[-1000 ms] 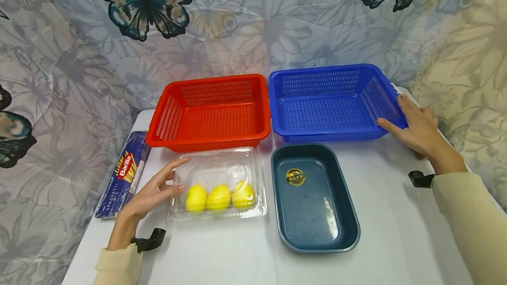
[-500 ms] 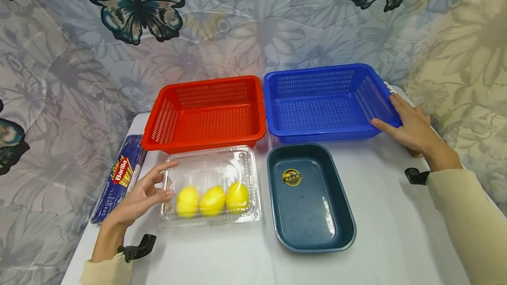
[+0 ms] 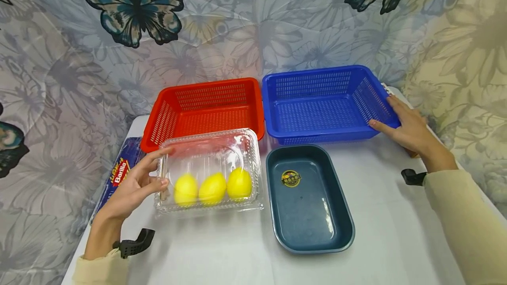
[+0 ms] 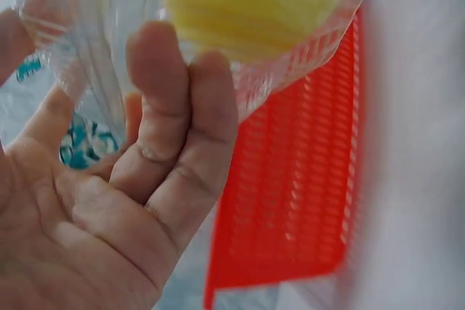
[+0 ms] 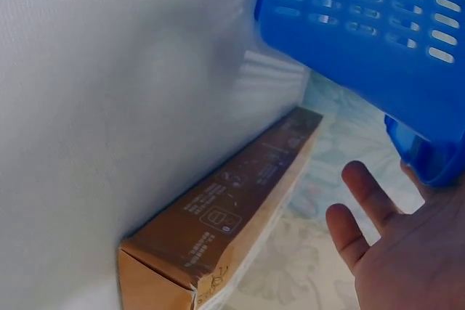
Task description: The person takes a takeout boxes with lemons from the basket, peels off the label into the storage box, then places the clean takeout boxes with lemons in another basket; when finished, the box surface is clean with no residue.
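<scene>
My left hand grips the left edge of a clear plastic clamshell box with three yellow lemons inside. The box hangs raised and tilted in front of the red basket, overlapping its front rim in the head view. Seen from the left wrist, the fingertips press under the box beside one lemon. At the far right, my right hand holds the right rim of a blue basket, its thumb at the front corner; two of its fingers show off the rim in the right wrist view.
A blue-grey plastic tray stands in the middle front. The Barilla spaghetti pack lies at the left edge, partly behind my left hand. Below my right hand, a long brown box lies along the right edge. Patterned cloth hangs behind the table.
My left hand has taken firmer hold of the clear box, drawn it slightly left and lifted it off the table. My right hand has stayed on the blue basket.
</scene>
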### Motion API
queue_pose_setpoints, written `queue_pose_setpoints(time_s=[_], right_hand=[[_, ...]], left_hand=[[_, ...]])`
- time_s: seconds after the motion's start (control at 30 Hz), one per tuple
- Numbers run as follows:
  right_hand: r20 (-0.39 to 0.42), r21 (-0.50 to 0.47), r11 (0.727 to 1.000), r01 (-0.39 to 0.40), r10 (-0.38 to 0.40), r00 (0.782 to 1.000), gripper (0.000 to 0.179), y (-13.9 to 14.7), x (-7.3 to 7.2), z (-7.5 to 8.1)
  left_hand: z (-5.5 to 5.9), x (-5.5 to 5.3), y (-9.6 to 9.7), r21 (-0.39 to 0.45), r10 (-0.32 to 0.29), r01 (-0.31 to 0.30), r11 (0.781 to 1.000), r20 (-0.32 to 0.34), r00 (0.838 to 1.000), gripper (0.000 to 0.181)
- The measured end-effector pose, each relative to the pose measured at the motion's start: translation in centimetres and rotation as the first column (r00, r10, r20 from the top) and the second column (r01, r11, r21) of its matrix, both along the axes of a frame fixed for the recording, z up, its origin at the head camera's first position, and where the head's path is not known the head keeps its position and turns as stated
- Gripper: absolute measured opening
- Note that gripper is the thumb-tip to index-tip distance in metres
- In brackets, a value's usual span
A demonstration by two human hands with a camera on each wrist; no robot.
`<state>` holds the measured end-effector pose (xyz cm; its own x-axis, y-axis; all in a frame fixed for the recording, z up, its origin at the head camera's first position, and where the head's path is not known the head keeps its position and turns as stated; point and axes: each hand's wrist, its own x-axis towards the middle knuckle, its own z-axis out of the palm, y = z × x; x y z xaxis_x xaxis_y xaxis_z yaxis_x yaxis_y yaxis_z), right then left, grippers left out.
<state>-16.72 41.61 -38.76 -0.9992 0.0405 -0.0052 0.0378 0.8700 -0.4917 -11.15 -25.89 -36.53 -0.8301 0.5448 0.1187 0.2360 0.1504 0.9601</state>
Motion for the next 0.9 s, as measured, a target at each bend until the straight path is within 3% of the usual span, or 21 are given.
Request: queue_pose_setpoints(time_s=[0.23, 0.53, 0.9], right_hand=[[-0.014, -0.055, 0.999, 0.0, 0.0, 1.0, 0.097, -0.1, 0.2, -0.5], [-0.014, -0.091, 0.996, -0.002, 0.001, 1.0, 0.097, -0.3, 0.4, -0.6], [0.048, -0.156, 0.988, 0.009, -0.002, 0.999, 0.101, -0.4, 0.4, -0.3]], left_hand=[[2.2, -1.8, 2.5, -0.032, 0.071, -0.072, 0.997, -0.037, 0.997, 0.07], [4.9, -4.7, 6.7, -0.066, 0.094, -0.095, 0.993, -0.012, 0.995, 0.066], [5.8, -7.2, 10.0, -0.095, 0.079, -0.078, 0.992, 0.001, 0.997, 0.066]])
